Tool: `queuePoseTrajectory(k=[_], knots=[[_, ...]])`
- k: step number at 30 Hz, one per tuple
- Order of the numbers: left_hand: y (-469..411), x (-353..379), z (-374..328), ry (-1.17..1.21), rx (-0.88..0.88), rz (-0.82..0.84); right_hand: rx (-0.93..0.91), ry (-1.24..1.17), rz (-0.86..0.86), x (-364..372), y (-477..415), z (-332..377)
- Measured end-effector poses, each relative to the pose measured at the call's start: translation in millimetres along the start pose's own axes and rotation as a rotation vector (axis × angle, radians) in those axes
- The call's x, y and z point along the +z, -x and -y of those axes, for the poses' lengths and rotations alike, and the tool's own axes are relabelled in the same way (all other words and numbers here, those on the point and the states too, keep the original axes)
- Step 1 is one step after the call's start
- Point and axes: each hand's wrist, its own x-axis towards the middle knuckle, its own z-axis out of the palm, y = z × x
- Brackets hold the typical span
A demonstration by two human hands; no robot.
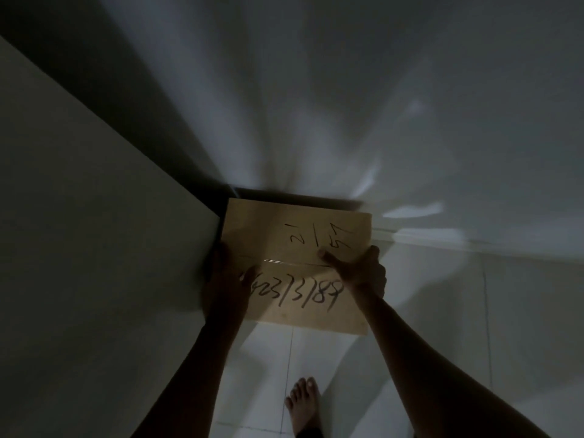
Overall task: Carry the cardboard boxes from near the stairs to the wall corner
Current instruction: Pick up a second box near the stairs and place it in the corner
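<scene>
Wall corner: cardboard box flat, long axis corner-ward.

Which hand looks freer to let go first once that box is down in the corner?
Probably the right hand: it grips the box on its open side. The left hand is squeezed between the box and the left wall.
</scene>
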Motion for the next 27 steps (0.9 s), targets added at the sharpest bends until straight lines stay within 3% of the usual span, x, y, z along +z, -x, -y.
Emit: queuePoseTrajectory(k=[6,12,27], knots=[[10,12,13,-0.142,0.195,-0.030,-0.019,-0.003,-0.003,4,-1,3],[2,16,26,-0.093,0.296,-0.072,0.007,0.008,0.024,7,-4,8],[-25,15,5,-0.121,0.201,0.101,-0.058,-0.028,0.119,2,-31,17]])
